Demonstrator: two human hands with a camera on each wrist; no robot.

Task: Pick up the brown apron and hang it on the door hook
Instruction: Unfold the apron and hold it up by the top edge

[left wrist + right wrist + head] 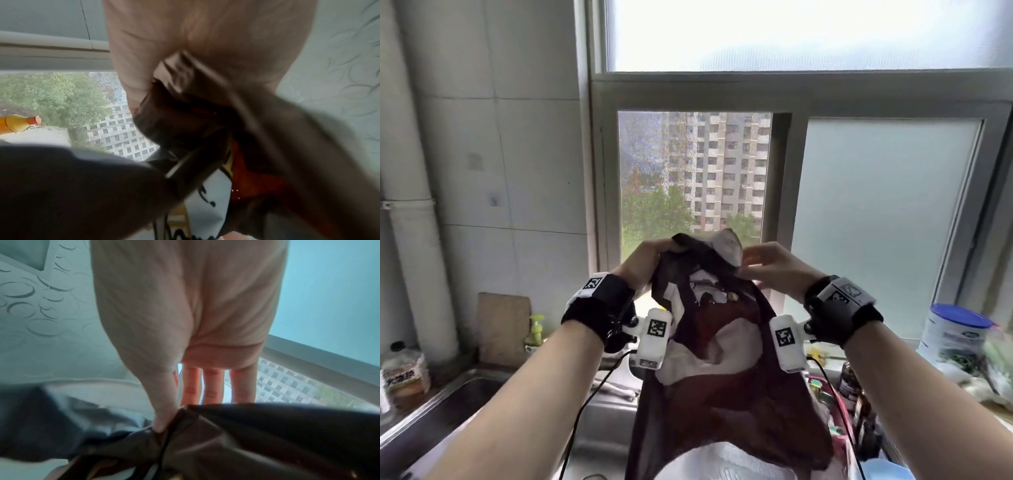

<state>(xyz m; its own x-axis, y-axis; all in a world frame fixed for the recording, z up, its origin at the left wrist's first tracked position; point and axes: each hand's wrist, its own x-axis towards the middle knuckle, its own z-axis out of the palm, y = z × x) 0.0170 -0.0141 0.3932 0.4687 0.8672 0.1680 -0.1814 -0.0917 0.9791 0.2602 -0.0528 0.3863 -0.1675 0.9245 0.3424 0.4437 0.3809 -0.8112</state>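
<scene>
The left hand (643, 263) is gripping the upper edge of the brown apron (726, 394), its fingers curling tightly over a bunched fold of cloth; the left wrist view is showing that dark fold (180, 116) emerging from under the closed palm. The right hand (774, 270) is pinching the opposite top corner: the right wrist view is showing the thumb (164, 402) pressing down into the fabric (257, 434), while three fingers (211, 386) are extending straight and slightly apart behind the cloth edge; whether a forefinger is closing against the thumb cannot be told. The apron is hanging between the two hands, raised in front of the window (695, 171) and above the steel sink (465, 404), its lower part draping down toward the camera. The material is thin, smooth and slightly glossy, dark brown, showing reddish where light is passing through, and it is carrying white printed patches with dark outlines. A pale grey section is sticking up between the hands at the top. Both wrists are wearing black straps with white blocks bearing square black-and-white markers. On the counter at right, a white canister with a blue lid (955, 332) is standing; at left, a wooden board (503, 325) is leaning against the tiled wall beside a green pump bottle (536, 329).
</scene>
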